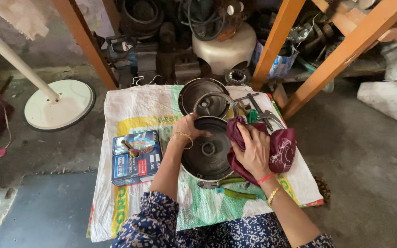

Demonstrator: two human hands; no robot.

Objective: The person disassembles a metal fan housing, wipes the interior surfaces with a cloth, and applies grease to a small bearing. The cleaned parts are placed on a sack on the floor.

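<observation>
Pinned only at its upper rim by the left hand [190, 130] while the maroon cloth [279, 146], bunched in the right hand [252, 149], is pressed on it, the dark round cover [206, 154], lying mid-sack, could be skidded onto the pliers [230, 188].

Position: one camera on the person's head, above the work.
Direction: steeply down and forward, over a sack [134, 108] spread on the floor.
Distance: close, forearms entering from the bottom edge (both hands mid-frame).
Far edge: shelf legs [272, 43] and clutter at the top.
Shared view: none, a single view.
</observation>
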